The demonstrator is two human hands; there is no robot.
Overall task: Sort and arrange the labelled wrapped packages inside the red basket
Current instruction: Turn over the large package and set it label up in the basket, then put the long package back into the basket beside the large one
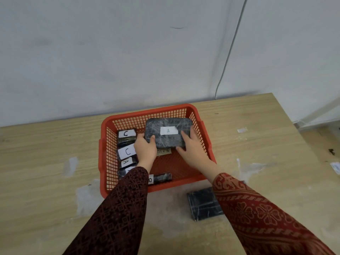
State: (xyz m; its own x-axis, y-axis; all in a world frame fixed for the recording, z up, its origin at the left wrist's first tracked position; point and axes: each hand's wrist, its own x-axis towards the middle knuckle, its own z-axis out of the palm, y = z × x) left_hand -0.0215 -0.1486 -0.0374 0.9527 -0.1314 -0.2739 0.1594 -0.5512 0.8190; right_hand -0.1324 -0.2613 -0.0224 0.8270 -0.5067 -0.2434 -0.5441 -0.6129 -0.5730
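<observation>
A red mesh basket [104, 155] stands on the wooden table. Inside it, at the far right, a large dark wrapped package labelled A [168, 132] is tilted up, gripped by my left hand [145, 149] on its left edge and my right hand [191, 150] on its right edge. Along the basket's left wall stand two packages labelled C [126, 134] [127, 151] and a smaller one labelled A [127, 162]. Another small package [161, 177] lies by the near wall, its label partly hidden by my left sleeve.
A dark wrapped package [202, 204] lies on the table just outside the basket's near right corner, half under my right sleeve. A tan label [163, 150] lies on the basket floor. A cable [228, 52] runs down the wall. The table edge [294, 122] falls away at right.
</observation>
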